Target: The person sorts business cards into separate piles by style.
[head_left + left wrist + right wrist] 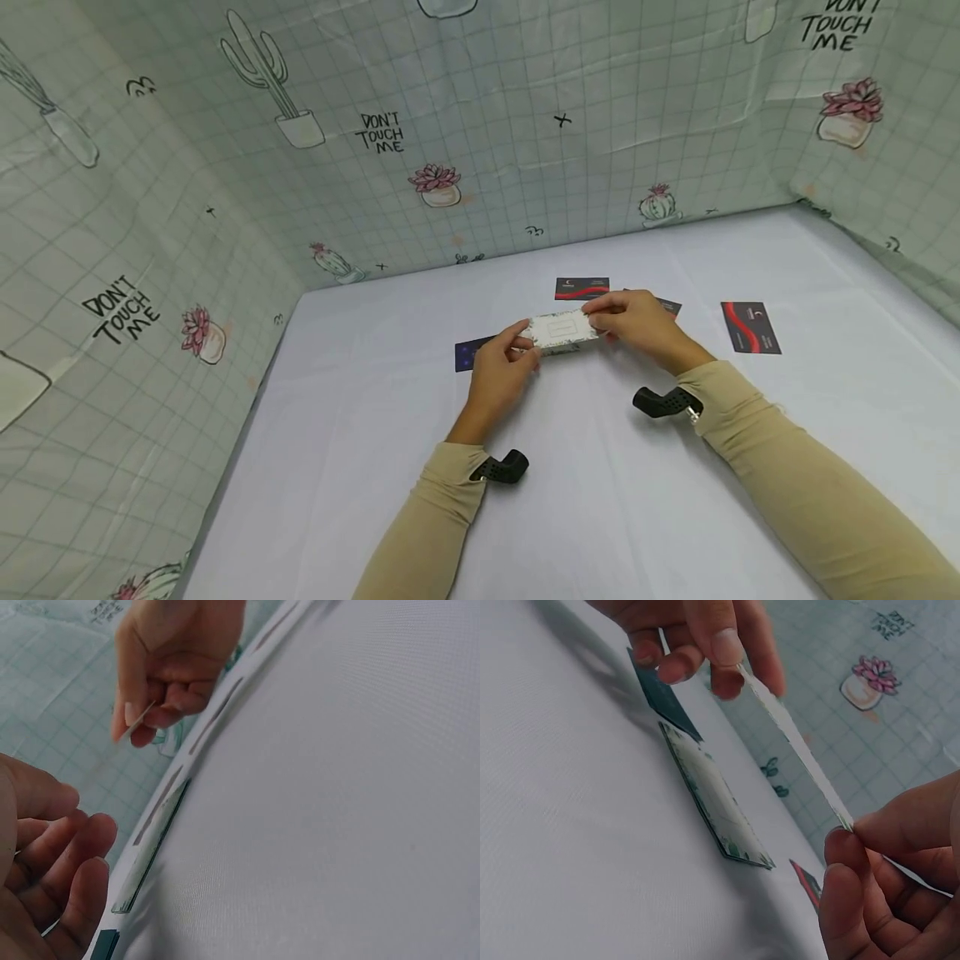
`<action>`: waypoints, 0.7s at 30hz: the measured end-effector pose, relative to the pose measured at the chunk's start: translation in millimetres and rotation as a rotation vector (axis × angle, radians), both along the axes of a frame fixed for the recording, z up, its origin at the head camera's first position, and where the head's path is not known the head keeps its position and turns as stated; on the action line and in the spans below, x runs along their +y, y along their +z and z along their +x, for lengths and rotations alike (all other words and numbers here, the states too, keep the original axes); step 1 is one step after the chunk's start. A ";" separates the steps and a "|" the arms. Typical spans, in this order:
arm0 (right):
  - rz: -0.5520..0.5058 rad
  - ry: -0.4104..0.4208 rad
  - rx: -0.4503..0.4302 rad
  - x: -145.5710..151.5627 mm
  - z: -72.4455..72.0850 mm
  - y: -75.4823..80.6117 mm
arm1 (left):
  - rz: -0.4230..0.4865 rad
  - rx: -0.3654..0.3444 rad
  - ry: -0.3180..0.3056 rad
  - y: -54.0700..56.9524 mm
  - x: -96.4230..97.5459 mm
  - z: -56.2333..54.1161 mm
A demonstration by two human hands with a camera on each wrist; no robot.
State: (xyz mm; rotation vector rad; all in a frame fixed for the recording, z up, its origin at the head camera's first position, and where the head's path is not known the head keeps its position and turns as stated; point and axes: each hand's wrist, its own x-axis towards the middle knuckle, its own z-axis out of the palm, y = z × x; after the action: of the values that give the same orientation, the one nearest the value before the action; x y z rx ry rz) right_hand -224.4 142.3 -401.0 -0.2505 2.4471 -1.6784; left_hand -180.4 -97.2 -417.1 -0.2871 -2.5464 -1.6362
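A white card with a leafy floral border [561,327] is held up between both hands, raised off the table. My left hand [504,367] pinches its left end between thumb and fingers, and my right hand [637,325] pinches the other end. In the right wrist view the held card [801,750] appears nearly edge-on. Below it, apart from the hands, similar floral cards [712,796] lie in a thin stack on the white table. Beside that stack, under my left hand, is a dark blue card [465,356], partly covered.
Black cards with red stripes lie on the table: one behind the hands [582,288], another partly hidden by the right hand [669,307], and one farther right [752,327]. A patterned curtain [480,125] hangs around the table's far and side edges.
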 end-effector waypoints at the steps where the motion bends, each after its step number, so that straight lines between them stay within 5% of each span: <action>1: -0.017 0.000 -0.004 -0.6 -1.6 -0.8 | 0.003 -0.001 0.007 0.0 0.2 -0.2; 9: -0.035 -0.013 -0.001 -6.8 -6.2 -3.2 | 0.024 0.010 0.089 -2.6 2.2 -2.4; 17: -0.005 -0.065 0.046 -14.6 -9.3 -13.3 | -0.066 0.097 0.195 -4.9 -1.1 -3.0; 21: -0.014 -0.081 0.065 -18.9 -5.9 -14.6 | -0.109 0.074 0.195 -5.0 -2.6 -3.4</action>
State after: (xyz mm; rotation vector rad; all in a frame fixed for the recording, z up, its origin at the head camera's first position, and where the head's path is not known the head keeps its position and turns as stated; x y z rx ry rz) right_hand -230.4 123.4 -415.5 -0.2143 2.5257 -1.7463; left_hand -183.8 -99.7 -422.1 -0.1018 -2.5223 -1.3951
